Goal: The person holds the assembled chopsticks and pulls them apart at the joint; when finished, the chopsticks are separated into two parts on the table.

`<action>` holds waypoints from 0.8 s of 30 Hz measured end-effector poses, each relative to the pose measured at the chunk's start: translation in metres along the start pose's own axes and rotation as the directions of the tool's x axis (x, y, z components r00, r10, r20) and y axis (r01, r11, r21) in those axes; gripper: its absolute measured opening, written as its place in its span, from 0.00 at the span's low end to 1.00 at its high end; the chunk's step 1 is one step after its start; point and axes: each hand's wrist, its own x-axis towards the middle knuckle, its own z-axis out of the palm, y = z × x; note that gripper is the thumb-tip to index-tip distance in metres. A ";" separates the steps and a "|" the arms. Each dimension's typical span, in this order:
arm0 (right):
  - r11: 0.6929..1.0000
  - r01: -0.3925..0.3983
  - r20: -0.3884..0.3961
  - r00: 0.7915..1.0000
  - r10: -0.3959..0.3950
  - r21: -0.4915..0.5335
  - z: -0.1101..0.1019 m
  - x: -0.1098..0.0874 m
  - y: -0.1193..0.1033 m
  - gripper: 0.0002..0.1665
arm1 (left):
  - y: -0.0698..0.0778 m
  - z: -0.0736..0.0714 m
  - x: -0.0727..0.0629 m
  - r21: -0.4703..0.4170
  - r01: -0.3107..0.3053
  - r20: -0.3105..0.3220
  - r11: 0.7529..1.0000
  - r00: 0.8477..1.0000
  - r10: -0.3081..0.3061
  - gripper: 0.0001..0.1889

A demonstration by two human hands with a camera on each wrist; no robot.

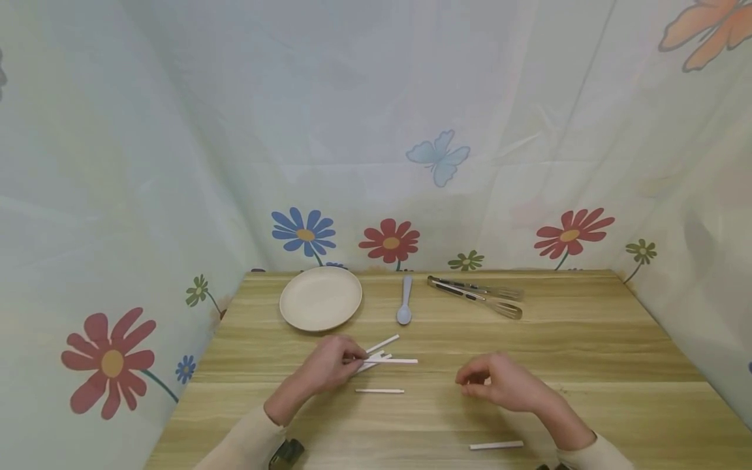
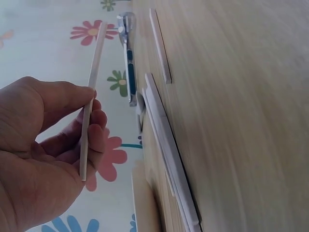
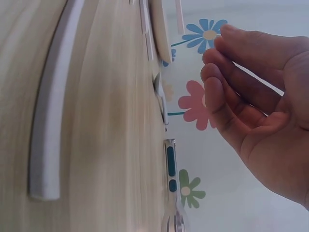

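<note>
My left hand (image 1: 331,362) pinches a thin white stick (image 2: 89,116) between thumb and fingertips, held above the wooden table. Close under that hand lie several more white sticks (image 1: 382,344), some of them side by side or overlapping. One white stick (image 1: 380,391) lies on its own nearer to me. To the right, my right hand (image 1: 508,383) hovers over the table with loosely bent fingers and nothing in them. Another white stick (image 1: 496,446) lies near the front, below the right hand; the right wrist view shows its squared end close up.
A round cream plate (image 1: 320,299) sits at the back left of the wooden table (image 1: 587,339). Beside it are a pale blue-grey spoon (image 1: 405,301) and metal tongs (image 1: 476,295) with dark grips. A flower-printed curtain (image 1: 352,130) hangs behind and at both sides.
</note>
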 end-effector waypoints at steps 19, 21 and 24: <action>0.999 0.034 -0.136 0.990 -0.035 -0.015 0.000 0.019 -0.008 0.07 | 0.014 0.001 0.007 -0.039 -0.018 0.018 0.999 1.000 0.019 0.04; 1.000 0.020 -0.135 0.991 -0.020 -0.006 0.000 0.020 -0.009 0.08 | 0.015 0.001 0.008 -0.039 -0.019 0.018 0.999 1.000 0.019 0.04; 1.000 0.008 -0.143 0.990 -0.008 0.003 0.000 0.022 -0.011 0.08 | 0.017 0.002 0.009 -0.034 -0.028 0.015 0.999 0.999 0.029 0.03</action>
